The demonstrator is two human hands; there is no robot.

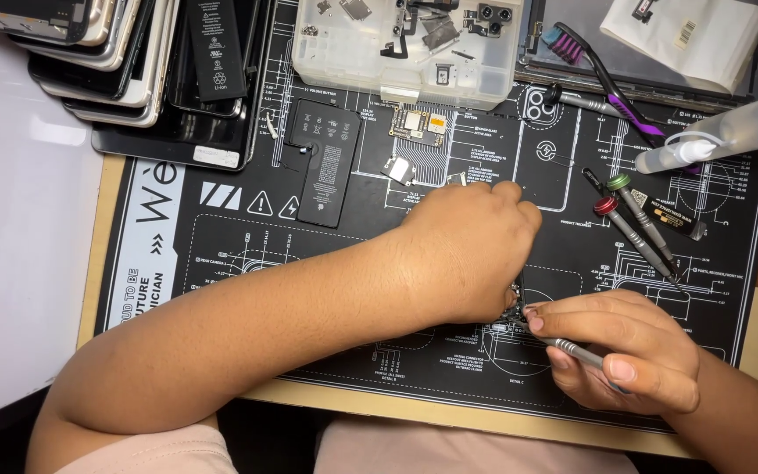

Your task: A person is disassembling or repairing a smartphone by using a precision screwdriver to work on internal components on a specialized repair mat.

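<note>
Head view of a phone-repair station. The left hand (471, 254) lies knuckles-up on the black mat (221, 254), its fingers curled down over a small dark part (514, 303) that shows only as a sliver at the hand's right edge; whether the fingers pinch the part or merely press it flat cannot be told. The right hand (625, 351) is closed around a slim grey screwdriver (572, 351), held like a pen, with the tip touching the part just beside the left hand. The step in hand appears to be turning a screw on the steadied part, near the front edge of the mat. The next move, by this judgement, calls for a steady downward push on the tip and a firm left hand so the part does not slide. Behind the hands lie a black battery (326, 162), a small board (423, 123) and a clear parts tray (405, 44). Two more drivers, red-capped (629, 233) and green-capped (638, 206), lie to the right, near a spray bottle (721, 132) and a brush (603, 75). A stack of phones (125, 61) sits at the far left
</note>
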